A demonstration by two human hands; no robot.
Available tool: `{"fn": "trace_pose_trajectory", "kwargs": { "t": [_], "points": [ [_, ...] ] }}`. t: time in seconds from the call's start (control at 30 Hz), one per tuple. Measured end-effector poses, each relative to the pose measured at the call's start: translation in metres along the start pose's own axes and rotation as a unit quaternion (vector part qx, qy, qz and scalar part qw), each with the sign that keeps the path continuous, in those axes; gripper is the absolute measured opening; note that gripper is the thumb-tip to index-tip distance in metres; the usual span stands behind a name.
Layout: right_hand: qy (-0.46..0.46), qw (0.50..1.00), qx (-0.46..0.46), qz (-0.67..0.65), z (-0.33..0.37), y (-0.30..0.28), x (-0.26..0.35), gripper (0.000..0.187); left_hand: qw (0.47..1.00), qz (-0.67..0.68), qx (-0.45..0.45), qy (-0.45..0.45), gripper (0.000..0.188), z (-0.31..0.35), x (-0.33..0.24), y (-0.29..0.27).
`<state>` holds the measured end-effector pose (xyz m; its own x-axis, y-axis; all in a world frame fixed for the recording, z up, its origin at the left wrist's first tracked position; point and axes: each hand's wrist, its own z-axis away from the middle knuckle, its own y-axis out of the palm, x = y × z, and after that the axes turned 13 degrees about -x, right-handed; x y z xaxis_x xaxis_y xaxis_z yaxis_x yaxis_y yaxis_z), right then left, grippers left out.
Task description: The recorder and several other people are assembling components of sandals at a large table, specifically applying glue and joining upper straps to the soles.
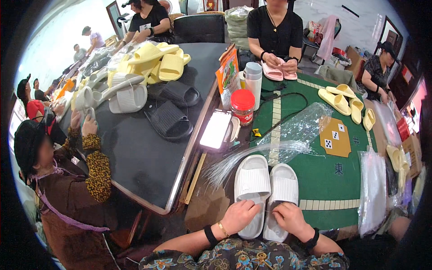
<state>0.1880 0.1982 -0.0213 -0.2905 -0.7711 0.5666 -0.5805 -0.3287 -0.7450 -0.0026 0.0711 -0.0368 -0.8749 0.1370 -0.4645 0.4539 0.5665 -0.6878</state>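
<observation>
A pair of white slides lies in front of me, toes away: the left slide [253, 180] and the right slide [285, 184], side by side. My left hand [240, 216] is closed over the left slide's inner edge, just behind its strap. My right hand [291, 220] is closed in a pinch over the right slide's footbed. A thin clear thread seems to run between the hands, but its ends are hidden by the fingers. Just beyond the slides a bundle of clear plastic strands [240, 157] fans out to the left.
A lit phone [216, 129], a red-lidded jar [243, 107] and a thermos [253, 83] stand beyond the strands. Yellow slides [337, 100] lie at the far right, clear bags [373, 189] nearer. A dark table [135, 148] at left bears heaped slides. Co-workers sit around, one handling pink slides [272, 72].
</observation>
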Motion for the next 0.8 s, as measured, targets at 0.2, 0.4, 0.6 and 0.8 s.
{"fn": "trace_pose_trajectory", "kwargs": {
  "t": [0.2,0.4,0.6,0.8],
  "points": [
    [-0.007,1.000,-0.007,0.000,-0.004,0.004,-0.005,0.009,0.999,-0.020,0.020,0.015,0.017,0.000,0.007,0.001],
    [0.001,0.999,-0.028,0.025,-0.006,0.007,-0.001,0.028,0.999,0.022,-0.017,-0.027,0.015,-0.010,0.005,0.003],
    [0.001,0.997,0.009,0.073,0.000,0.002,0.005,0.043,0.973,0.057,-0.081,-0.209,0.011,-0.043,0.016,-0.024],
    [-0.081,0.993,-0.044,0.075,0.009,-0.005,0.005,0.036,0.958,-0.044,-0.018,-0.284,0.020,-0.074,0.076,-0.016]
  ]
}}
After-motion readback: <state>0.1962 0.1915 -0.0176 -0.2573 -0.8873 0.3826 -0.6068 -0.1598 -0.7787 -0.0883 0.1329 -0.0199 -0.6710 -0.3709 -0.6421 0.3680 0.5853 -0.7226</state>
